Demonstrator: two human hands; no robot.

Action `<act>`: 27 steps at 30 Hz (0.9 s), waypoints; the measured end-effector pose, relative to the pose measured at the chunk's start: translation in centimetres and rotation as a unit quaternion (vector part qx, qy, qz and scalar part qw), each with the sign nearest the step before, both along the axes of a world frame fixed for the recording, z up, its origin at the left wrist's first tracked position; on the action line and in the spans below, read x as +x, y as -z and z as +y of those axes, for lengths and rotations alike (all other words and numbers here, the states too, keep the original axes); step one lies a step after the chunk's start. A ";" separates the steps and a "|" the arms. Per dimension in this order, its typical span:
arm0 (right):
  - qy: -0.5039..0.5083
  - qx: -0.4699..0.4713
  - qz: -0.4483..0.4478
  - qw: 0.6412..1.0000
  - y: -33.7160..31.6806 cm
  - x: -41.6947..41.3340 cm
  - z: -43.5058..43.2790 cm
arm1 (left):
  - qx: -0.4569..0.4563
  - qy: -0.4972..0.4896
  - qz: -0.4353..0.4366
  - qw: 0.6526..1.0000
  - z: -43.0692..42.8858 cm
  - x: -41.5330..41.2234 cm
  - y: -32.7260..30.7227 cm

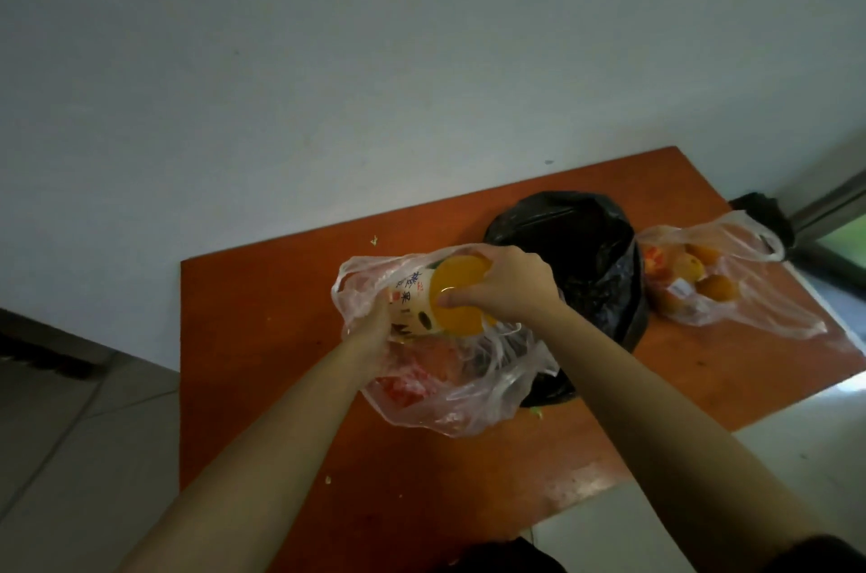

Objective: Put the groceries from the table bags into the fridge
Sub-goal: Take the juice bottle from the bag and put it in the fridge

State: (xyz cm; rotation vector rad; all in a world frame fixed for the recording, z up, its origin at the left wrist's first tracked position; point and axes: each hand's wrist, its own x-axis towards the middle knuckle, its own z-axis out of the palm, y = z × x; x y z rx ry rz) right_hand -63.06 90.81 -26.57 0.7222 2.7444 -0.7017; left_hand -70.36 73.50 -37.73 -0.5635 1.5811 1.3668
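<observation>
Left of centre, on the orange-brown table (262,338): the left hand (370,331) reaches into the mouth of the near clear bag (468,404). Its fingers are curled on the bag's thin plastic, just beside the printed label of the container (412,305). Whether they also press the container through the plastic cannot be told. Red items (398,387) lie blurred in the bottom of this bag.

Centre: the container sits tilted in the bag's opening, its round orange end facing up toward the camera. The right hand (511,286) clamps this end from above. The thumb (452,301) lies across the near part of the orange disc, and the other fingers wrap over its far rim, so the disc sits between thumb and fingers.

Right of centre: a black bag (586,254) stands open, directly behind the right hand and touching the near clear bag.

Far right: a second clear bag (768,310) lies near the table's edge, beside the black bag, holding oranges (717,289).
</observation>
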 end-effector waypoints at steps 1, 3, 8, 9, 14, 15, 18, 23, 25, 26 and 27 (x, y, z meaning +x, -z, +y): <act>-0.002 0.016 -0.004 1.000 -0.2 0.4 0.2 | 0.041 0.008 -0.047 0.998 0.8 0.4 -0.2; -0.014 0.053 -0.016 0.998 -0.7 0.9 0.2 | 0.088 0.023 -0.094 0.991 2.4 1.3 -0.5; -0.058 0.102 -0.038 0.992 -1.9 1.8 0.3 | 0.031 0.084 -0.070 0.994 3.1 3.7 -0.3; -0.065 0.100 -0.032 0.992 -1.7 2.0 0.2 | 0.021 0.089 -0.061 0.994 2.8 4.1 -0.2; -0.008 -0.063 0.094 0.994 1.2 3.3 -1.3 | 0.007 0.061 -0.057 0.996 2.4 5.3 0.4; 0.009 -0.097 0.130 0.987 2.0 3.7 -1.7 | 0.008 0.050 -0.055 0.997 2.4 5.5 0.4; 0.060 -0.242 0.218 0.944 4.4 5.7 -1.8 | 0.016 0.044 -0.060 0.997 2.2 6.0 0.8; 0.070 -0.362 0.230 0.901 6.8 7.6 -0.9 | 0.012 0.067 -0.021 0.997 1.8 6.6 1.5; 0.054 -0.379 0.222 0.897 7.2 7.5 -0.9 | 0.004 0.069 0.004 0.998 1.6 6.6 1.4; 0.043 -0.371 0.221 0.901 7.3 7.4 -1.0 | -0.001 0.076 0.018 0.997 1.5 6.6 1.4; 0.032 -0.350 0.224 0.909 7.4 7.2 -1.1 | -0.006 0.084 0.032 0.996 1.5 6.5 1.5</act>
